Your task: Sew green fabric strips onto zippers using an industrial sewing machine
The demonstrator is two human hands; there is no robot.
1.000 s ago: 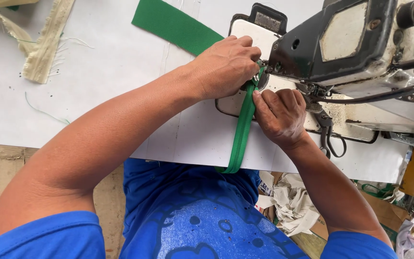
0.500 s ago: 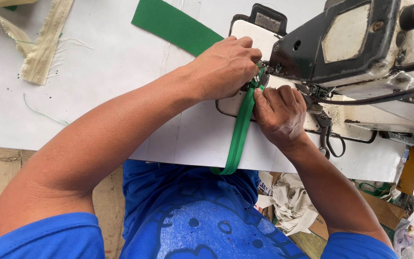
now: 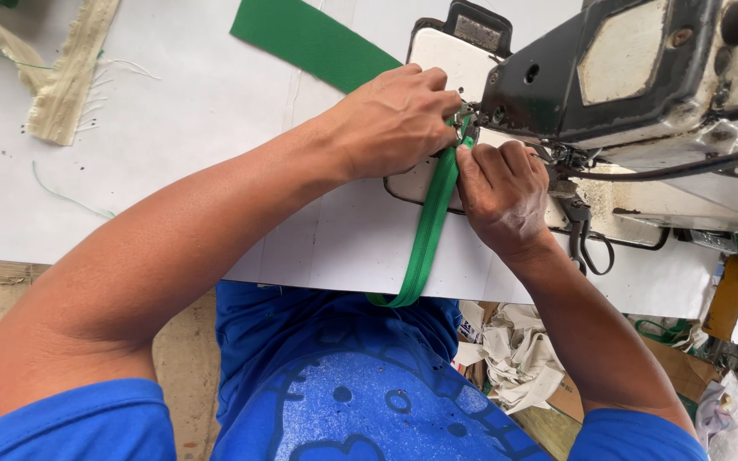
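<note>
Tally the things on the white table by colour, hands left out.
Green: 2, the zipper tape and the fabric piece
Beige: 1, the frayed strip
Black and cream: 1, the sewing machine
Total: 4
</note>
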